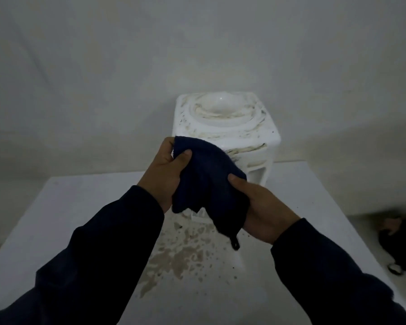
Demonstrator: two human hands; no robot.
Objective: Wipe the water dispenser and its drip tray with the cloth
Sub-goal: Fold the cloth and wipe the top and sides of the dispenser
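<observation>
Seen from above, a dim scene against a plain pale wall (103,66). At the far left edge, a small bright object, too cut off to identify. Next, a white tabletop (56,219) stretching toward the wall, bare on its left part. Reaching in from the lower left, a dark sleeve (92,254), ending in the left hand (167,174), raised above the tabletop. Fingers curled closed, thumb (184,156) pressed down on the upper corner of a dark blue cloth (204,179), pinching that corner against the palm. Between both hands, the cloth hanging bunched and folded, held clear of the tabletop, with a small hanging loop (235,243) dangling at its lowest tip. Below the cloth, brownish stains and speckles (181,256) spread over the tabletop's middle. Behind and above the cloth, standing on the tabletop near the wall, the white water dispenser (225,123), no bottle on top, its round top well and upper face streaked with yellowish grime and dark specks. Front lower part largely hidden by the cloth, so the drip tray not clearly made out. Further right, the right hand (265,209), fingers wrapped shut around the cloth's lower right portion, thumb (238,181) lying on top of the fabric. Behind it, a second dark sleeve (333,273) running to the lower right corner. At the far right, beyond the tabletop's edge, a dark blurred shape (401,240) lower down, not identifiable.
</observation>
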